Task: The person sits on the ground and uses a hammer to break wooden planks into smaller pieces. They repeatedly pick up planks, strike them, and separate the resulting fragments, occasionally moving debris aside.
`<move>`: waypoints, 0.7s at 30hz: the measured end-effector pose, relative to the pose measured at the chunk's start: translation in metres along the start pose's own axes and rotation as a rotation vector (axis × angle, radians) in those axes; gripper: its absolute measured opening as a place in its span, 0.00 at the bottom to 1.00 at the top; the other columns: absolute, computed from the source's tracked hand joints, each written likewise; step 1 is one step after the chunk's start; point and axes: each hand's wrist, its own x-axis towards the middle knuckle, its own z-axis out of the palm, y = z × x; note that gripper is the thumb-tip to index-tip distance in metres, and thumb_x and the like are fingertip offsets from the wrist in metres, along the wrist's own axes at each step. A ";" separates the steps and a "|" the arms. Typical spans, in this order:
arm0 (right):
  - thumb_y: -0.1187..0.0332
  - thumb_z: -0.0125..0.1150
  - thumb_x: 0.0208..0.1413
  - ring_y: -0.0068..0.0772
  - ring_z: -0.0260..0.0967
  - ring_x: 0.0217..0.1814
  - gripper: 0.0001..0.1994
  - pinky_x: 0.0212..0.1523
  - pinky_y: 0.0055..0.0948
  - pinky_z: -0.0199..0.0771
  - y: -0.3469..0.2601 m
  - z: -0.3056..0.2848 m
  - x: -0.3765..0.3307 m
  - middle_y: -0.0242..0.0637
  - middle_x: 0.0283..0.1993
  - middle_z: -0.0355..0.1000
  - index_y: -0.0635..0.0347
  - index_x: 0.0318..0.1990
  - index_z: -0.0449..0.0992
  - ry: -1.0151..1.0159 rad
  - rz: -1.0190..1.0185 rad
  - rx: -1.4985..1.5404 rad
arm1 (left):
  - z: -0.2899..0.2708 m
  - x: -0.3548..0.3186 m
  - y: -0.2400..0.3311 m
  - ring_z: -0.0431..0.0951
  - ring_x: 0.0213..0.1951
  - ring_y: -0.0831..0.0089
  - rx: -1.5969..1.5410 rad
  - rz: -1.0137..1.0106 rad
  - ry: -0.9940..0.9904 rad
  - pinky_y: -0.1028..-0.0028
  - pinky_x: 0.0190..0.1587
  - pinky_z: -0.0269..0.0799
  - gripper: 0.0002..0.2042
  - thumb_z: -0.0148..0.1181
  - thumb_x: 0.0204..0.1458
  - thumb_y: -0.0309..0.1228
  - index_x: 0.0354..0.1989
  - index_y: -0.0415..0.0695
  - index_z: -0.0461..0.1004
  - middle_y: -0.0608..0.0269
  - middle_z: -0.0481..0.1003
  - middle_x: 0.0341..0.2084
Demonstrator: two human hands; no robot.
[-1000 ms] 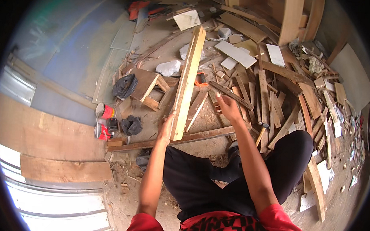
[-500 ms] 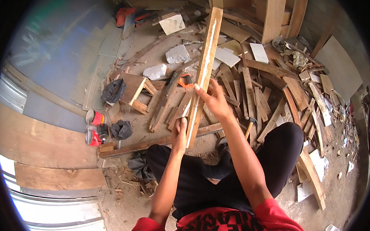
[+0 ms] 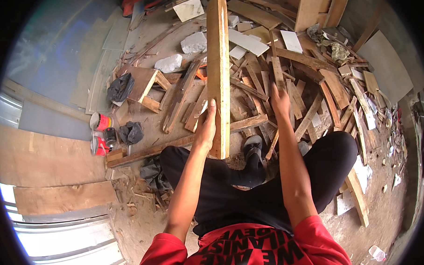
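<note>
A long wooden beam (image 3: 217, 72) stands nearly upright before me, a pale streak running down its edge. My left hand (image 3: 206, 127) grips its lower part, thumb along the near face. Apart from the beam, my right hand (image 3: 280, 103) is over the wood pile with its fingers curled in. Its fingertips are partly hidden, and I cannot make out what is in them. A narrow plank (image 3: 276, 71) runs up beyond that hand. Below it, beside my forearm, a thin wooden stick (image 3: 271, 146) points down.
Scrap planks (image 3: 332, 87) litter the floor at right. White blocks (image 3: 194, 42) lie at the far left of the beam. Red cans (image 3: 100, 121) and a black plastic bag (image 3: 131, 132) stand to the left. A long timber (image 3: 150, 154) lies before my legs.
My right hand has left the beam and moved right to the wood pile. The beam has turned more upright and shifted left, still in my left hand. The whole view has shifted slightly.
</note>
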 end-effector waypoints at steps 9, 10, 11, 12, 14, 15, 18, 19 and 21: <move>0.56 0.63 0.51 0.52 0.72 0.56 0.25 0.56 0.46 0.73 0.210 0.022 -0.069 0.54 0.52 0.74 0.68 0.51 0.73 -0.088 0.440 -0.712 | -0.025 0.007 -0.002 0.70 0.55 0.66 -0.062 -0.141 0.123 0.68 0.57 0.66 0.43 0.51 0.55 0.64 0.60 0.31 0.64 0.51 0.70 0.54; 0.57 0.62 0.51 0.52 0.72 0.56 0.25 0.56 0.45 0.73 0.216 0.019 -0.065 0.54 0.52 0.74 0.68 0.51 0.74 -0.180 0.420 -0.722 | -0.027 0.006 0.000 0.70 0.56 0.66 -0.101 -0.164 0.104 0.67 0.58 0.65 0.43 0.52 0.54 0.65 0.60 0.31 0.63 0.50 0.70 0.54; 0.58 0.61 0.51 0.52 0.72 0.56 0.24 0.56 0.45 0.73 0.227 0.010 -0.054 0.54 0.52 0.74 0.67 0.51 0.74 -0.257 0.401 -0.738 | -0.023 0.004 0.006 0.69 0.57 0.66 -0.149 -0.187 0.073 0.66 0.59 0.65 0.44 0.53 0.53 0.65 0.61 0.31 0.62 0.50 0.70 0.54; 0.59 0.60 0.51 0.52 0.72 0.57 0.23 0.56 0.45 0.72 0.237 0.001 -0.045 0.54 0.51 0.75 0.67 0.51 0.74 -0.335 0.382 -0.753 | -0.021 0.003 0.008 0.68 0.58 0.66 -0.198 -0.209 0.041 0.65 0.60 0.64 0.45 0.54 0.52 0.65 0.62 0.31 0.61 0.49 0.69 0.55; 0.58 0.62 0.50 0.52 0.72 0.56 0.23 0.55 0.44 0.73 0.239 0.004 -0.027 0.54 0.50 0.75 0.67 0.49 0.76 -0.309 0.395 -0.722 | -0.025 0.013 0.004 0.64 0.62 0.62 -0.233 -0.183 0.035 0.61 0.64 0.60 0.50 0.56 0.50 0.66 0.65 0.30 0.56 0.46 0.66 0.58; 0.59 0.63 0.50 0.52 0.73 0.55 0.23 0.55 0.43 0.73 0.225 0.013 -0.027 0.55 0.50 0.75 0.68 0.48 0.76 -0.276 0.385 -0.667 | -0.034 0.016 -0.002 0.63 0.62 0.62 -0.224 -0.138 0.070 0.61 0.64 0.59 0.50 0.56 0.49 0.67 0.65 0.29 0.55 0.45 0.65 0.59; 0.59 0.64 0.49 0.52 0.75 0.50 0.23 0.48 0.41 0.76 0.186 0.025 -0.018 0.58 0.47 0.75 0.72 0.45 0.75 0.006 0.364 -0.395 | -0.043 0.036 -0.001 0.63 0.63 0.60 -0.117 -0.083 0.137 0.61 0.64 0.59 0.51 0.51 0.51 0.68 0.65 0.27 0.54 0.42 0.62 0.61; 0.60 0.65 0.52 0.48 0.77 0.39 0.21 0.36 0.42 0.79 0.159 0.026 -0.005 0.51 0.41 0.76 0.68 0.47 0.74 0.029 0.365 -0.188 | -0.051 0.041 0.006 0.63 0.63 0.60 -0.083 -0.055 0.144 0.62 0.64 0.59 0.51 0.50 0.51 0.69 0.65 0.28 0.55 0.42 0.63 0.61; 0.71 0.58 0.59 0.34 0.71 0.27 0.08 0.20 0.33 0.71 0.090 0.017 -0.002 0.39 0.32 0.69 0.66 0.41 0.69 -0.232 0.481 0.443 | -0.063 0.036 0.026 0.65 0.61 0.60 -0.017 0.052 0.200 0.63 0.62 0.61 0.50 0.45 0.54 0.69 0.65 0.28 0.55 0.42 0.64 0.59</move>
